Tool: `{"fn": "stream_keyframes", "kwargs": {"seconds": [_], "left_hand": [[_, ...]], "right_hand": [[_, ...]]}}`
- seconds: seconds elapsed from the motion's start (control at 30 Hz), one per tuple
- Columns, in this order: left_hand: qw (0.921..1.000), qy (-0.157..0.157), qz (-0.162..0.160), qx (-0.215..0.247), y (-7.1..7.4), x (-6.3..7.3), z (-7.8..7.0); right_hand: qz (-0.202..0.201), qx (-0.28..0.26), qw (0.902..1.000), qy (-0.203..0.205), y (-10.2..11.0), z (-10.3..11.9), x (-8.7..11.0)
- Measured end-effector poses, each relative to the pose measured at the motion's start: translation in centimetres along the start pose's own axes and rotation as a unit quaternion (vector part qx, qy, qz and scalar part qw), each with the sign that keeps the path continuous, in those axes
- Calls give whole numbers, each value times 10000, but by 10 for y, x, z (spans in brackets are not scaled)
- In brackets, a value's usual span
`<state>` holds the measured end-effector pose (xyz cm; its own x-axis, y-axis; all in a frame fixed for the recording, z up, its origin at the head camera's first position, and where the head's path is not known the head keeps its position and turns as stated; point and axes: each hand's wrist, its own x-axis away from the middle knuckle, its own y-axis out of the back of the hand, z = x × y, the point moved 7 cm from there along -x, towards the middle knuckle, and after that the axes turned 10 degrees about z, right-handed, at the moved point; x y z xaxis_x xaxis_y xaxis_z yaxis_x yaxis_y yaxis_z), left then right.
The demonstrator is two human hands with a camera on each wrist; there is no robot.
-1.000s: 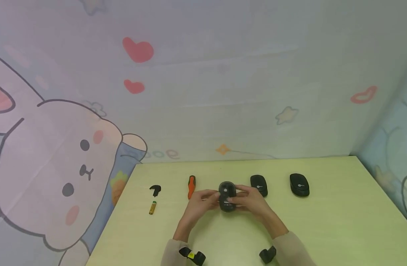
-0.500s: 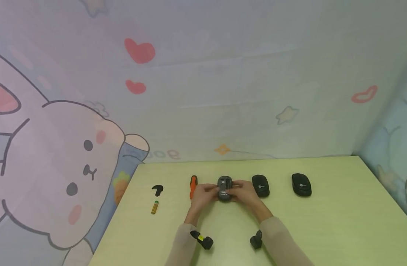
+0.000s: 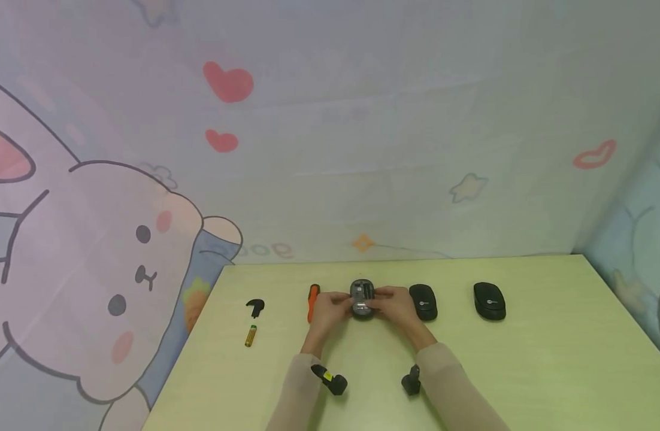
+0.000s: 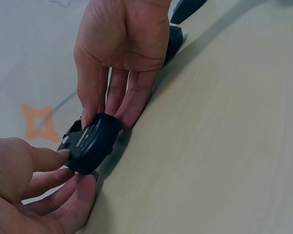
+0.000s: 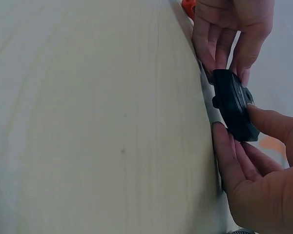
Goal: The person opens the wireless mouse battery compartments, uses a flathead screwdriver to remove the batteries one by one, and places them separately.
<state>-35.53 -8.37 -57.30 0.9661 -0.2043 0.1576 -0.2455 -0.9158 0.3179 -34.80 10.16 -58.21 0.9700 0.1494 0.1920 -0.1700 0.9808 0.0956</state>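
Observation:
A black computer mouse [image 3: 362,298] is held underside up over the table in the head view, its dark battery slot facing up. My left hand [image 3: 329,312] pinches its left side, thumb on the upturned underside. From the other side my right hand [image 3: 396,308] holds it the same way. In the left wrist view the mouse [image 4: 95,142] sits tilted between both hands, fingers beneath its edges. The right wrist view shows the mouse [image 5: 234,105] edge-on, just above the tabletop. Whether it touches the table I cannot tell.
Beside my left hand lies an orange and black screwdriver handle [image 3: 313,299]. Further left are a curved black piece [image 3: 256,307] and a gold battery with a green end [image 3: 251,336]. Two more black mice [image 3: 423,301] rest on the pale table [image 3: 545,347] to the right.
Both hands have carried the mouse away from me and lower toward the table, slightly left. It stays underside up in the same two-handed hold.

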Motion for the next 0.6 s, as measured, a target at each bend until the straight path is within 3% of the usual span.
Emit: {"fn": "stream_keyframes", "kwargs": {"seconds": [0.43, 0.6], "left_hand": [[10000, 42, 50, -19, 1, -3, 2], [9995, 95, 22, -316, 2, -3, 2]], "right_hand": [[-335, 839, 9959, -25, 7, -1, -2], [-286, 1008, 9945, -23, 9, -1, -2]]}}
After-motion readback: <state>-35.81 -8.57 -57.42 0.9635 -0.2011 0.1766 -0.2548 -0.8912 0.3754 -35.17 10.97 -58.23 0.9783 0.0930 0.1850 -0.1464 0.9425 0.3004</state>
